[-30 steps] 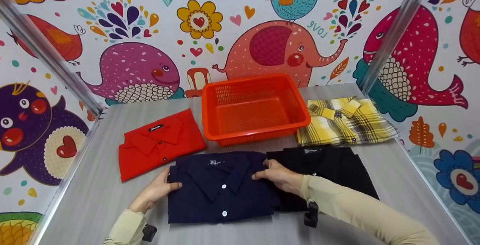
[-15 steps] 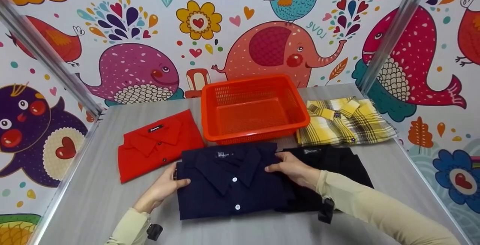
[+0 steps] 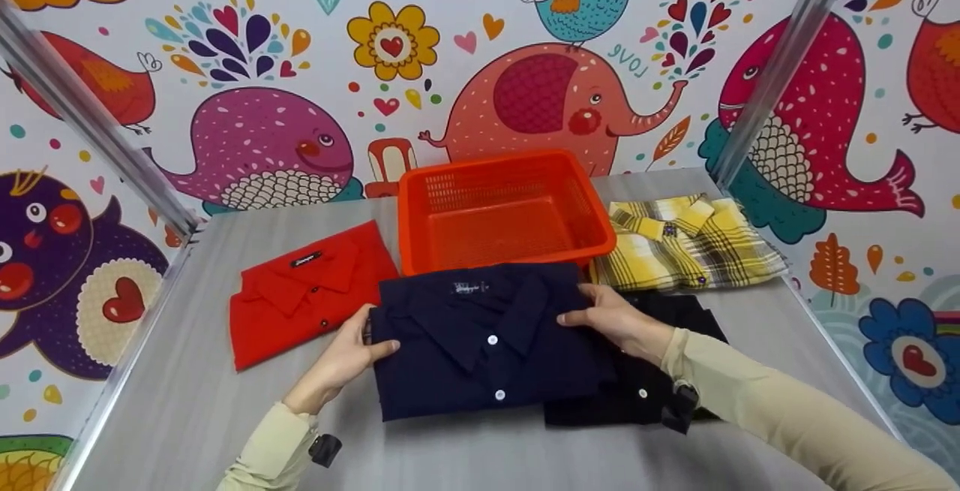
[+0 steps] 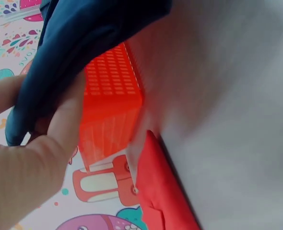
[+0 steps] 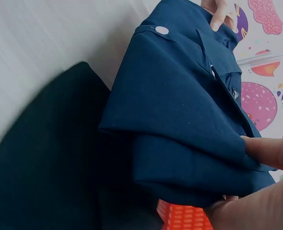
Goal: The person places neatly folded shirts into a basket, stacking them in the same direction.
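Observation:
A folded navy shirt (image 3: 450, 356) with white buttons is held off the table between both hands, its collar side toward the basket. My left hand (image 3: 343, 356) pinches its left edge, thumb on top and fingers beneath, as the left wrist view shows too. At the opposite edge my right hand (image 3: 619, 318) grips the cloth the same way; in the right wrist view the thumb presses on the navy fold. Behind the shirt stands an orange-red plastic basket (image 3: 506, 232), its near rim partly covered by the shirt. A folded black shirt (image 3: 592, 408) lies below on the right, partly hidden.
A folded red shirt (image 3: 307, 296) lies on the grey table (image 3: 187, 401) left of the basket. To the basket's right lies a folded yellow plaid shirt (image 3: 690, 247). Patterned wall panels and metal posts (image 3: 780, 70) border the table's back and sides.
Both hands have lifted the navy shirt from the table and carried it right and toward the basket. It now overlaps the basket's near edge in the head view.

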Motion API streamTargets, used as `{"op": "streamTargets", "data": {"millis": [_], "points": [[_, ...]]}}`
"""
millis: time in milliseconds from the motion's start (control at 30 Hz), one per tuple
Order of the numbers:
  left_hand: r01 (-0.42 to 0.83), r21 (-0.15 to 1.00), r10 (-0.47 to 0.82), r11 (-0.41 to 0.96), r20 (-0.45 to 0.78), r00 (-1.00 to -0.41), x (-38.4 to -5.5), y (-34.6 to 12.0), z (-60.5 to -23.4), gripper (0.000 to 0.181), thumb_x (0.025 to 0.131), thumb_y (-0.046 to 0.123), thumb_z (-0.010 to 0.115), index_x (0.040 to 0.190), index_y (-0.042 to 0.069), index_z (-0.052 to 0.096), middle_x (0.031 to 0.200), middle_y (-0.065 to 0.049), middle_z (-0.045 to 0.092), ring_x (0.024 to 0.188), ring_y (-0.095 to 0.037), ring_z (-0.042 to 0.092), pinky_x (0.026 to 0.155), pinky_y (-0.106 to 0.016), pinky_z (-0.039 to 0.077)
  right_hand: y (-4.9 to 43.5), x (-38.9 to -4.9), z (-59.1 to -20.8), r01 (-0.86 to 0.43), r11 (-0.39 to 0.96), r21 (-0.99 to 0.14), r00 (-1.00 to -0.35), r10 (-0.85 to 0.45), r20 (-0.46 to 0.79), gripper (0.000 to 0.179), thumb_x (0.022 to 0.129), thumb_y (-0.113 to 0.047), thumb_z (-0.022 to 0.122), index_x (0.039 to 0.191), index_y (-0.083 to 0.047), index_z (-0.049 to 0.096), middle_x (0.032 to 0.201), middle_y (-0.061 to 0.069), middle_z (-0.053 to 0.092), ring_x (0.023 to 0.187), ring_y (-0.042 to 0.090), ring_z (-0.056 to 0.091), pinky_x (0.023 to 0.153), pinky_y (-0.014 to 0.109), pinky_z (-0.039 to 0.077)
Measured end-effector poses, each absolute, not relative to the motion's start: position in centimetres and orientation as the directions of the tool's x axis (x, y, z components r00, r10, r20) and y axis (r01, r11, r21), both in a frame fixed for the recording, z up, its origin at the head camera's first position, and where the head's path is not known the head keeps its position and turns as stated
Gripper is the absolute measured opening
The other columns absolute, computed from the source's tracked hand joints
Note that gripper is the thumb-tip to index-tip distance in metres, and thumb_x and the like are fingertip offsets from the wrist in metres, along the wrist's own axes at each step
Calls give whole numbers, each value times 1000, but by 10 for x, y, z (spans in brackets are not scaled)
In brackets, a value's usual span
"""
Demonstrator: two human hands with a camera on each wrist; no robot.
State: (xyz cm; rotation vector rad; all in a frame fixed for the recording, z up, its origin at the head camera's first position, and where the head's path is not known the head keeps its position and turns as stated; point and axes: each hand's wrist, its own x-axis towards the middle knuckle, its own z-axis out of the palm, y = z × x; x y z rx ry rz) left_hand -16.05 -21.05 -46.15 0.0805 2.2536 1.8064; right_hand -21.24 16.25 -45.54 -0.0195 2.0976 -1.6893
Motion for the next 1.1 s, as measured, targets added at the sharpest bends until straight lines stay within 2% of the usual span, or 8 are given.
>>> {"op": "streamTargets", "data": {"millis": [200, 333, 567, 700, 800, 967, 1100], "points": [[-70, 972, 193, 224, -115, -975, -169, -200, -455, 44, 84, -5, 66, 123, -6, 45, 109, -15, 61, 91, -23, 61, 78, -30, 50, 176, -216, -444, 237, 202, -950, -904, -312, -292, 57, 82, -2, 70, 131, 13, 45, 116, 15, 62, 96, 19, 60, 86, 31, 48], [-38, 973, 206, 228, -87, -975, -177, -195, -451, 43, 84, -5, 66, 122, -6, 46, 111, -16, 62, 93, -23, 61, 80, -29, 49, 180, -220, -436, 254, 202, -946, -912, -277, -304, 50, 83, -3, 69, 125, 12, 48, 105, 11, 64, 86, 17, 61, 77, 29, 50], [-19, 967, 194, 254, -70, -978, -197, -185, -445, 42, 85, -5, 64, 124, -5, 47, 109, -16, 63, 93, -24, 62, 81, -30, 49, 185, -233, -427, 239, 281, -930, -939, -177, -295, 64, 85, -8, 69, 134, 17, 37, 125, 23, 53, 103, 23, 53, 90, 32, 42], [0, 957, 184, 291, -56, -981, -209, -181, -440, 45, 85, -4, 65, 127, -5, 48, 110, -16, 63, 94, -23, 61, 83, -30, 49, 188, -240, -424, 256, 253, -933, -941, -154, -300, 58, 85, -8, 70, 130, 14, 42, 113, 15, 57, 93, 19, 57, 81, 29, 46], [-8, 958, 181, 285, -63, -981, -219, -180, -437, 47, 85, -4, 66, 129, -5, 47, 109, -16, 63, 91, -22, 61, 80, -30, 50, 189, -245, -420, 264, 239, -934, -945, -128, -300, 55, 84, -9, 71, 128, 12, 45, 106, 11, 59, 84, 15, 58, 74, 27, 48], [-40, 963, 169, 266, -88, -982, -238, -180, -433, 50, 86, -4, 66, 132, -5, 45, 111, -18, 62, 93, -23, 62, 81, -32, 52, 189, -256, -413, 243, 289, -926, -955, -94, -280, 65, 86, -14, 71, 136, 12, 39, 123, 17, 51, 92, 18, 53, 78, 28, 44], [-25, 956, 152, 293, -73, -986, -250, -177, -430, 52, 86, -2, 66, 134, -5, 45, 116, -19, 61, 101, -26, 60, 91, -37, 47, 189, -267, -412, 186, 295, -937, -971, -90, -220, 58, 88, -12, 69, 135, 9, 43, 125, 19, 50, 95, 21, 53, 82, 29, 43]]}}
